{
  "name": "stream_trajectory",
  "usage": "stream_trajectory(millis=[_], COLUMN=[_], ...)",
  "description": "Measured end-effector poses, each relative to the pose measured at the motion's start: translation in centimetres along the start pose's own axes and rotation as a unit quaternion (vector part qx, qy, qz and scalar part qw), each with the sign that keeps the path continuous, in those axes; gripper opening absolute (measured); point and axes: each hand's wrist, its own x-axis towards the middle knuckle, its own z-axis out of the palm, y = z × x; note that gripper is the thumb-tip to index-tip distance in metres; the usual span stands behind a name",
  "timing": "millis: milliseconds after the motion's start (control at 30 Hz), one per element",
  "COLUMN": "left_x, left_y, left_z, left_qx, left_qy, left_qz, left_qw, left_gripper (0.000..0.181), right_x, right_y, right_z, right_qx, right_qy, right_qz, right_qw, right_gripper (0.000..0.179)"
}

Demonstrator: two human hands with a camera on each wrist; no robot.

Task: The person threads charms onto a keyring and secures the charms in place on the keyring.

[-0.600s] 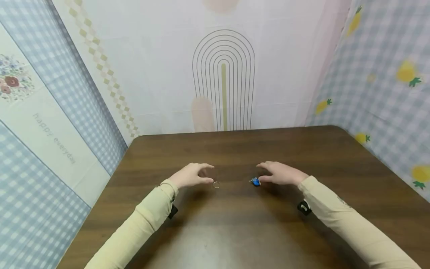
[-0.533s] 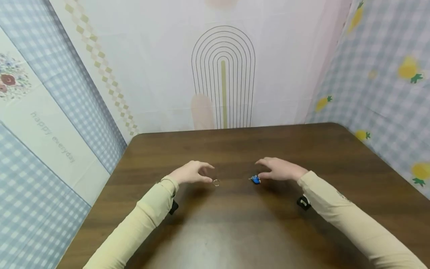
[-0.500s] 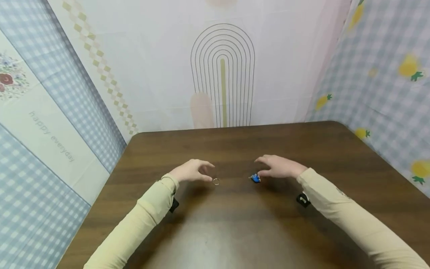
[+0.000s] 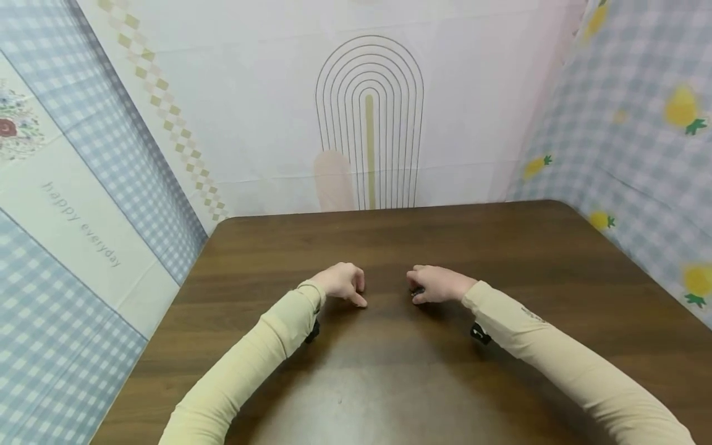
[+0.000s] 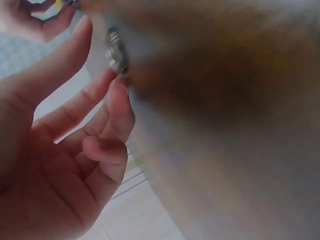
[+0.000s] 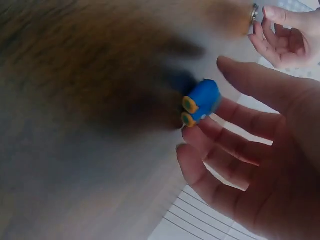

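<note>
My left hand (image 4: pixel 340 281) reaches down to the table, fingers bent and thumb apart from them. In the left wrist view a small metal ring (image 5: pixel 117 52) stands out at the fingertips, which come right up to it; the thumb is off to its other side. My right hand (image 4: pixel 440 284) arches low over a small blue figure (image 6: pixel 204 96) with two round yellow-rimmed ends. Its fingers lie close along the figure's side, and the thumb is spread away from it. In the head view the ring is hidden and the figure is mostly covered by the right hand.
Both hands work over a brown wood-grain table (image 4: pixel 356 247). Behind it hangs a white cloth (image 4: pixel 267 123) with an arch print, and checked cloths (image 4: pixel 612 161) flank the sides. Black wrist cameras (image 4: pixel 480 332) sit under the sleeves.
Both hands have moved inward, the left to the right and the right to the left, covering the ring and the blue figure. Their fingers are more bent. The head view has tilted slightly.
</note>
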Motion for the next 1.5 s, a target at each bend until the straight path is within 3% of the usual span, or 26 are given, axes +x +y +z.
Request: stream_trajectory(millis=[167, 367, 733, 933, 1133, 1500], left_x=[0.2, 0.1, -0.5, -0.9, -1.2, -1.2], left_y=[0.1, 0.3, 0.4, 0.3, 0.2, -0.3], left_z=[1.0, 1.3, 2.2, 2.2, 1.6, 1.8], left_qx=[0.012, 0.056, 0.101, 0.086, 0.061, 0.062], left_qy=[0.014, 0.037, 0.041, 0.061, 0.061, 0.038], left_qz=[0.000, -0.010, -0.008, 0.004, 0.011, 0.020], left_qw=[0.9998, 0.9977, 0.9941, 0.9944, 0.9962, 0.9972], left_gripper=[0.031, 0.029, 0.029, 0.030, 0.029, 0.029], right_x=[-0.4, -0.4, -0.2, -0.2, -0.2, 0.1], right_y=[0.2, 0.3, -0.2, -0.1, 0.2, -0.1], right_z=[0.5, 0.6, 1.4, 1.3, 1.1, 1.2], right_qx=[0.013, 0.015, -0.014, 0.003, 0.006, -0.005], right_qy=[-0.006, 0.011, 0.038, 0.056, 0.070, 0.071], right_qz=[0.030, 0.017, 0.012, 0.039, 0.049, 0.025], right_qw=[0.9994, 0.9997, 0.9991, 0.9976, 0.9963, 0.9971], right_gripper=[0.020, 0.014, 0.010, 0.011, 0.012, 0.007])
